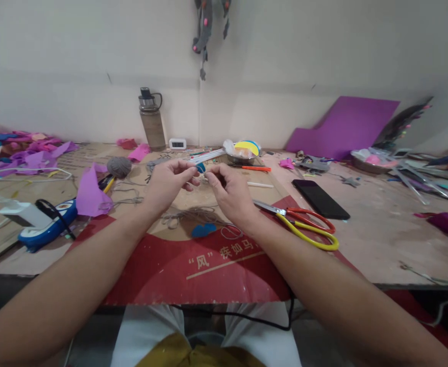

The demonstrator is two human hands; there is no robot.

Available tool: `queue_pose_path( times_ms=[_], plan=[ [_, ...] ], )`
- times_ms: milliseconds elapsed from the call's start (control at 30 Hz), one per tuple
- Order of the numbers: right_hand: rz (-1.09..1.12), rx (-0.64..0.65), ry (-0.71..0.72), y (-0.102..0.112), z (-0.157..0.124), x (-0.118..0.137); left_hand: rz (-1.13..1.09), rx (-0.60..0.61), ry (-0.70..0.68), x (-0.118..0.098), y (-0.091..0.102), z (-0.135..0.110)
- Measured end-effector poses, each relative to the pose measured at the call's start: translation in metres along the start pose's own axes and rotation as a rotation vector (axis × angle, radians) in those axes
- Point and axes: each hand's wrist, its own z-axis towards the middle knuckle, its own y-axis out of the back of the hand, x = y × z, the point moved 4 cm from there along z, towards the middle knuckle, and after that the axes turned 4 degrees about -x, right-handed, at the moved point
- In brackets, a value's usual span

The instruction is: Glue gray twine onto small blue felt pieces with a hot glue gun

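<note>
Both hands are raised over the middle of the cardboard sheet (224, 275), fingertips close together. My left hand (172, 181) is closed in a pinch on a small blue piece (200, 167), perhaps cloth or felt. My right hand (229, 191) is also pinched, just right of that piece; whatever lies between its fingers is too small to make out. Below them, a flat blue cutout (203, 230) rests on the cardboard beside loose grey yarn (174, 216). Scissors (304, 221) with red and yellow handles lie right of my right forearm, blades partly behind the wrist.
A black phone (319, 199) lies beyond the scissors. Left are a grey yarn ball (119, 166), purple scrap (93, 191) and a blue power strip (48, 232) with a charger. Behind stand a bottle (153, 122), a small clock (177, 144) and a bowl (241, 159).
</note>
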Motion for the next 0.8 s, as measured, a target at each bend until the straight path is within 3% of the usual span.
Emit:
queue_pose_path(
  times_ms=[167,333,433,500,600,667,733,800],
  plan=[
    [-0.047,0.143,-0.053,-0.010,-0.003,-0.006,-0.055,-0.006,0.070,0.007,0.002,0.002],
    [-0.166,0.327,-0.060,-0.019,-0.003,-0.014,-0.137,-0.034,0.054,0.008,0.002,0.006],
    [-0.231,0.398,-0.096,-0.014,0.003,-0.018,-0.173,-0.076,0.049,0.004,0.003,0.006],
    [-0.227,0.352,-0.121,-0.001,0.011,-0.021,-0.191,-0.094,0.023,0.000,0.005,0.006],
    [-0.284,0.121,-0.176,0.033,0.026,-0.030,-0.225,-0.097,-0.036,-0.006,0.009,0.009],
    [-0.443,-0.002,-0.209,0.052,0.030,-0.040,-0.258,-0.111,-0.071,-0.010,0.015,0.012],
    [-0.588,0.034,-0.251,0.058,0.028,-0.056,-0.287,-0.143,-0.105,-0.013,0.021,0.015],
    [-0.600,0.163,-0.283,0.050,0.021,-0.075,-0.302,-0.175,-0.139,-0.016,0.027,0.017]
  ],
)
